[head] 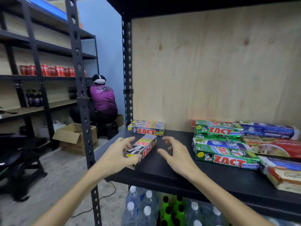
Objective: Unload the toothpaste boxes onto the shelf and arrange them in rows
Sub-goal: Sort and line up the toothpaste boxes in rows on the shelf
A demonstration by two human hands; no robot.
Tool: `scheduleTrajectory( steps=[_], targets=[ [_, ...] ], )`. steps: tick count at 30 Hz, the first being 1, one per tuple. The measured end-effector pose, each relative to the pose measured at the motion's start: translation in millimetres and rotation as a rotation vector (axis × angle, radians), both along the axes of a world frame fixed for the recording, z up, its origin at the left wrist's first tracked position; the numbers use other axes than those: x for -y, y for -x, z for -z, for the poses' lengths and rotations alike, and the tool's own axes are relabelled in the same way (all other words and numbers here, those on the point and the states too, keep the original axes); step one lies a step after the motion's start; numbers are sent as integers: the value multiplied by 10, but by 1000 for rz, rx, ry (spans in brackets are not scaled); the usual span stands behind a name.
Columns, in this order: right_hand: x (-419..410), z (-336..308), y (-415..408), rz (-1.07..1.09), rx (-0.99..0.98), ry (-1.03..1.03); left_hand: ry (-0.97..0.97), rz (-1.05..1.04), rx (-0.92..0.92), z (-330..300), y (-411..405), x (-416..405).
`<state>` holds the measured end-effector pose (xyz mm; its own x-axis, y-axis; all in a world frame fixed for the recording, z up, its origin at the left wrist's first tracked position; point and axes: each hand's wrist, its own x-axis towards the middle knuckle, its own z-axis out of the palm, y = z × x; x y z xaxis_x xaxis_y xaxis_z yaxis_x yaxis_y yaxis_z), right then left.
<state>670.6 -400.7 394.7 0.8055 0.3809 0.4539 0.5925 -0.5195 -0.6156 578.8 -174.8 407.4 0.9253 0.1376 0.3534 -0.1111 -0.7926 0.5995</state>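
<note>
The left hand (119,154) grips a silver toothpaste box (141,150) by its near end; the box's long axis points away toward the stacked silver boxes (146,128) at the shelf's (162,170) back. The right hand (175,153) hovers just beside it, fingers spread, holding nothing.

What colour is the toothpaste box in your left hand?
Silver with red ZACT lettering: the box gripped by the left hand, seen in the head view.
</note>
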Motion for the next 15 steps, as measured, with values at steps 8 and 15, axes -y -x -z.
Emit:
scheduleTrajectory(
  steps=[8,15],
  targets=[
    [-202,2,-624,-36,-117,34,17,-85,-7,41,-436,-533],
    [-401,92,-1028,23,-69,-12,65,-329,-34,-7,-1097,-470]
  ],
)
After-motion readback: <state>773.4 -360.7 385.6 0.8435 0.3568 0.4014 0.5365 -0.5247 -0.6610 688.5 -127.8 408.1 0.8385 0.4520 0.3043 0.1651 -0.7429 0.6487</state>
